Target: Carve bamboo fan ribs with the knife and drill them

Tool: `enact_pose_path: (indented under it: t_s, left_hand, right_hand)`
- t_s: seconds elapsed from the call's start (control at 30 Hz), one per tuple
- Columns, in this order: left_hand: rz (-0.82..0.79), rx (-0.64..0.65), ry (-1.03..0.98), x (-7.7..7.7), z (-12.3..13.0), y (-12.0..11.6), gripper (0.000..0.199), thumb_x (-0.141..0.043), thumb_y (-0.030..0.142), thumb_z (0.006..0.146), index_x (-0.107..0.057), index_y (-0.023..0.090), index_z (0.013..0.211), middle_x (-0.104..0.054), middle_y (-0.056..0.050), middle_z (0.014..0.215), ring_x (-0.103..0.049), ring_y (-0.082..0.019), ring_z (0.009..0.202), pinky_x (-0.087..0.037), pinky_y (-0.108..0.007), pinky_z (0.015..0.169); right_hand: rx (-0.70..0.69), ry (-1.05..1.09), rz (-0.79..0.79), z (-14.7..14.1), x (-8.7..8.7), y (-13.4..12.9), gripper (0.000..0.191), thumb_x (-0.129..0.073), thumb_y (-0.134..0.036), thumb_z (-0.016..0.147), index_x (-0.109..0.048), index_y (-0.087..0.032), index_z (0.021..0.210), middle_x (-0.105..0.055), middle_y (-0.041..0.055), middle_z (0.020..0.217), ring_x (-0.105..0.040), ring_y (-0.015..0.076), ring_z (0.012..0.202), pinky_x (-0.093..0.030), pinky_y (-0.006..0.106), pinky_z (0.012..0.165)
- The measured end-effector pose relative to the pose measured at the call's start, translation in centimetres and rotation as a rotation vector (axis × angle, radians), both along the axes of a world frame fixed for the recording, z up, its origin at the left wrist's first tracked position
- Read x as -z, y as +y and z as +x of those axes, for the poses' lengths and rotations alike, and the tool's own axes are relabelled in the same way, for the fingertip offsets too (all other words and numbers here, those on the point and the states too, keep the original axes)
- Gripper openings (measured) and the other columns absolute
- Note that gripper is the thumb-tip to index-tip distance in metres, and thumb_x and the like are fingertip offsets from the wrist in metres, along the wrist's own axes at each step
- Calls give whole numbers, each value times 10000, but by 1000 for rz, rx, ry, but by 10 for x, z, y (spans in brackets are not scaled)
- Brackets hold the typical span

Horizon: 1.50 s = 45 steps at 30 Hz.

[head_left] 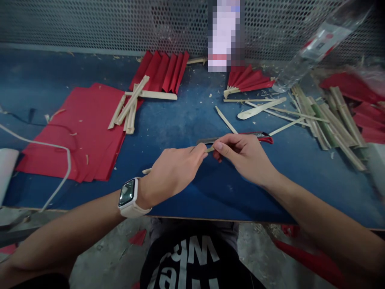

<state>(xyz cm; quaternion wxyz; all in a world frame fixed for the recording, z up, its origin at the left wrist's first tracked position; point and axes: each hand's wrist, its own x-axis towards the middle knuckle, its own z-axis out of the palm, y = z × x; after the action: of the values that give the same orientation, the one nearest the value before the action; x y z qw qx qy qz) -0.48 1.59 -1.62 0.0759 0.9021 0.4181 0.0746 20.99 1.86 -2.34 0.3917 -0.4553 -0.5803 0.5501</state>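
Observation:
My left hand (177, 166), with a watch at the wrist, is closed around a thin bamboo strip (209, 149). A pale tip (147, 171) pokes out at its far side, perhaps the same strip's other end. Thumb and fingers of my right hand (240, 154) pinch the strip close to the left fingertips. Just behind the hands lies a red and black utility knife (266, 138), its blade out to the left and its handle partly hidden by my right hand. A narrow bamboo sliver (225, 119) rests beyond the knife.
Red paper sheets (75, 136) lie at left, with bamboo pieces (132, 106) on their edge. Pleated red paper (162, 72) and a small red fan (248, 79) sit at the back. Bamboo strips (327, 118) and a plastic bottle (319, 46) occupy the right. A white cable (68, 154) crosses the left.

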Motion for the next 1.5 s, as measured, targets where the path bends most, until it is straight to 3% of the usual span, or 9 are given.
enact_pose_path:
  t_s: [0.33,0.8,1.0,1.1,1.27,1.33,1.37,1.43,1.5]
  left_hand:
    - [-24,0,-69,-1,-2,1,318,-319,319,1154,-590,191,1050,-707,-13,762,-641,-174,570,-250,-288,497]
    - [-71,27,-176,1,-1,3,341,-301,315,1154,-590,192,1021,-702,-5,748,-656,-166,604,-335,-281,536]
    - [-102,17,-168,4,-2,4,319,-326,315,1148,-583,188,1009,-696,-9,751,-633,-169,581,-317,-284,523]
    - [-132,-2,-182,3,-1,5,292,-357,303,1141,-586,187,1002,-683,-3,739,-619,-161,575,-315,-280,530]
    - [-261,16,-519,-11,2,-2,215,-405,224,1120,-601,180,1044,-674,16,781,-587,-117,598,-402,-258,579]
    - [-342,14,-692,-16,5,-7,207,-405,226,1126,-602,182,1084,-638,34,740,-568,-103,581,-437,-243,586]
    - [-371,16,-783,-17,6,-9,205,-411,240,1131,-607,183,1108,-639,32,746,-581,-103,599,-463,-237,600]
    - [-389,35,-950,-18,8,-11,211,-443,272,1135,-636,188,1135,-686,-2,827,-647,-116,702,-531,-239,670]
    - [-358,74,-1051,-18,9,-10,204,-508,293,1119,-690,201,1125,-735,-57,1004,-709,-153,891,-589,-274,801]
  right_hand:
    - [32,62,112,-7,5,-7,292,-764,-482,949,-783,-195,894,-776,31,809,-699,125,714,-604,267,718]
    - [-19,261,-132,-8,11,-3,351,-805,-548,897,-775,-201,858,-763,37,826,-678,131,740,-579,282,717]
    - [-55,293,-184,-8,13,-2,345,-803,-540,902,-788,-198,855,-729,28,781,-669,130,751,-568,272,714]
    - [-55,228,-118,-8,11,-2,359,-767,-549,931,-787,-198,857,-727,28,784,-664,134,749,-570,288,724]
    - [76,79,174,-12,-4,-12,278,-688,-449,1014,-744,-202,900,-722,21,835,-660,123,770,-577,283,769]
    - [140,104,247,-15,-7,-18,208,-740,-418,983,-703,-222,1042,-709,24,944,-680,136,873,-589,282,815]
    - [136,128,266,-17,-6,-21,263,-768,-410,963,-668,-238,1135,-694,25,1009,-682,143,926,-595,285,834]
    - [34,163,266,-22,-2,-26,405,-782,-416,951,-590,-263,1274,-660,32,1101,-679,152,994,-603,293,863]
    - [-115,182,249,-25,2,-29,416,-710,-447,1004,-541,-265,1338,-655,35,1106,-681,147,979,-604,301,873]
